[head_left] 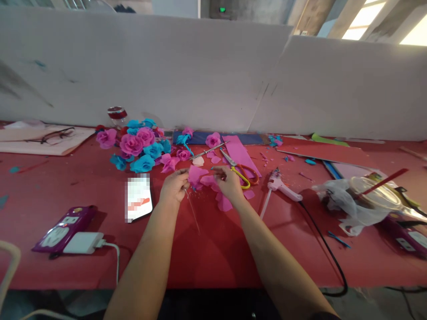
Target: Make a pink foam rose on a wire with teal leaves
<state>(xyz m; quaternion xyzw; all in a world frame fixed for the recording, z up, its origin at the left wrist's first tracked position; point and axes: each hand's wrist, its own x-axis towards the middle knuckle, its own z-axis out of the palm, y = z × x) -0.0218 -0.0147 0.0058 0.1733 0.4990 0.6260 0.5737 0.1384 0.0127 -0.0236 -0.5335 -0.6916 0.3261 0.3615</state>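
Observation:
My left hand (174,186) is closed in a pinch on a pink paper petal (196,174). A thin, pale stem (192,211) slants down from below its fingers. My right hand (229,183) is to the right, fingers bent and drawn together over loose pink petals (224,202); whatever its fingertips hold is too small to make out. Just beyond that hand lie scissors (242,171) with yellow and orange handles. Behind them is a pink paper strip (242,153). A bunch of pink and blue paper roses (136,144) rests beyond my left hand.
A pink glue gun (283,186) with a black cord lies right of my hands. The phone (139,198), purple power strip (65,229) and white charger (83,242) are on the left. A clear plastic bag (353,209) sits far right. A white panel (150,71) borders the red table (207,262).

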